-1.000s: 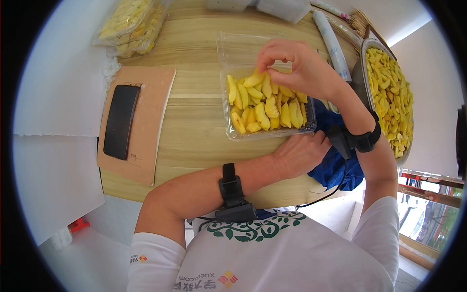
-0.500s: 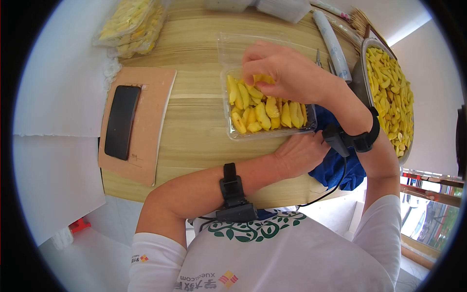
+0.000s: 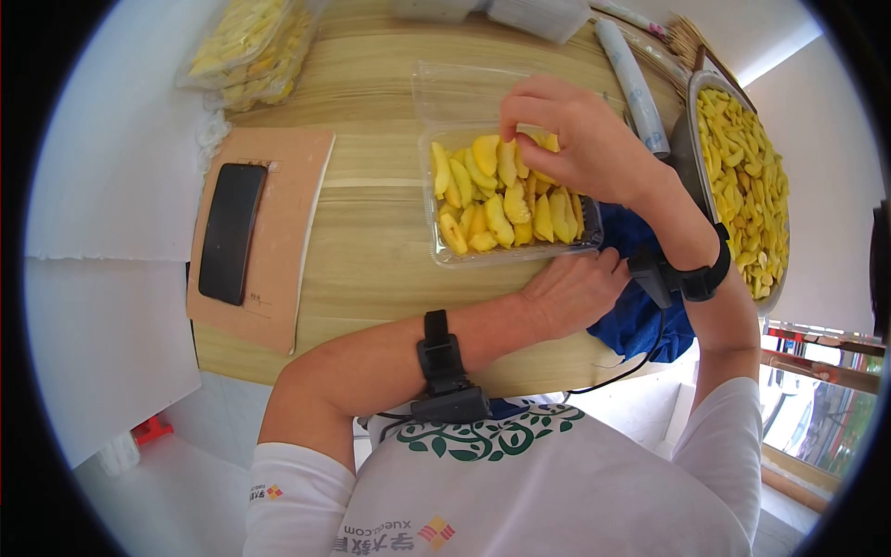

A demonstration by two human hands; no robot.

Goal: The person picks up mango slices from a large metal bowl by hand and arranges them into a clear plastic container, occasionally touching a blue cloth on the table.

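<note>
A clear plastic box (image 3: 432,232) stands on the table with its lid (image 3: 450,93) folded back. Yellow fruit slices (image 3: 499,221) lie in it in rows, with some dark box floor showing at the right end. Over the far row is my right hand (image 3: 566,130), its thumb and index finger bent and pinched at the top of a fruit slice; the fingertips partly cover it. My left hand (image 3: 575,292) rests on the table just in front of the box, fingers curled against a blue cloth (image 3: 640,320). What lies under those fingers is hidden.
A large metal basin (image 3: 691,158) full of yellow slices (image 3: 742,176) stands at the right. Beside it lies a plastic-film roll (image 3: 633,88). A phone (image 3: 232,232) rests on a brown folder (image 3: 278,306) at left. Packed boxes of slices (image 3: 255,60) are stacked at the back left.
My right hand has moved to the right and slightly down along the far row. The slice it held earlier now appears to lie in the box. My left hand has stayed put.
</note>
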